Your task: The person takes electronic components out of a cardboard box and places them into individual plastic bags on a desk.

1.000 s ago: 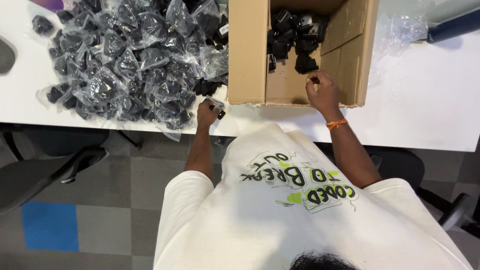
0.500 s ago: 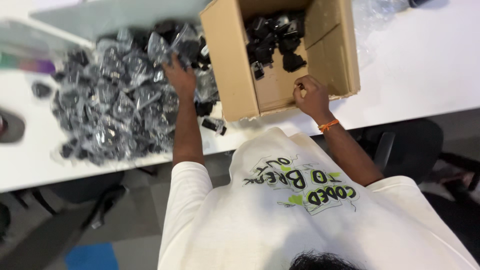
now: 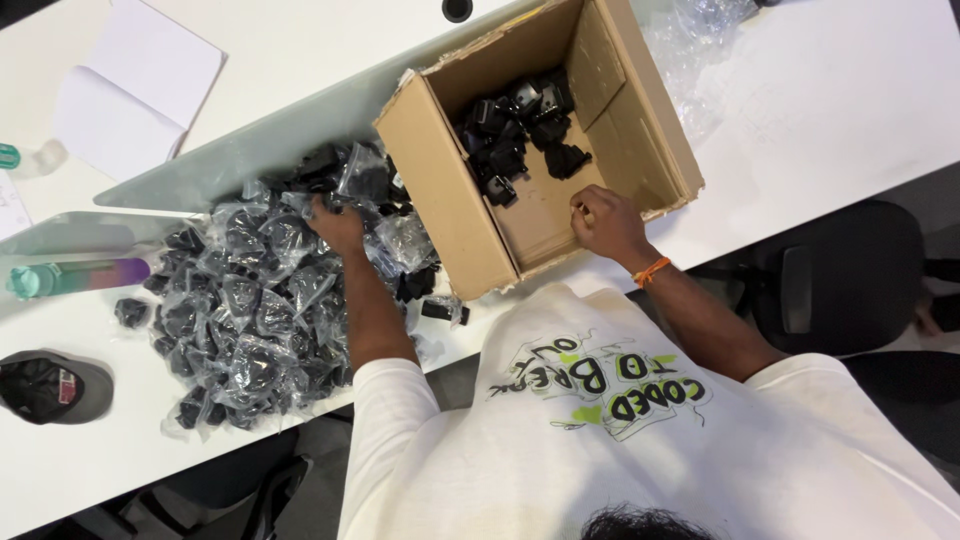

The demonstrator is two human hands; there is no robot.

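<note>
Left hand [image 3: 335, 225] now moved up from tabletop [image 3: 850, 110] edge, fingers closing among bagged black parts [image 3: 250, 310] left of cardboard box [image 3: 470, 215]; right hand [image 3: 605, 222] still curled inside box, grip unclear; next bag being picked.

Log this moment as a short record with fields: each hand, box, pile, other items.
left hand: reaching into heap of black parts in clear plastic bags
right hand: inside open brown cardboard box, fingers curled; contents unclear
box contents: loose black parts
table: white tabletop
other: dark cap, teal-and-purple bottle, open white notebook
</note>
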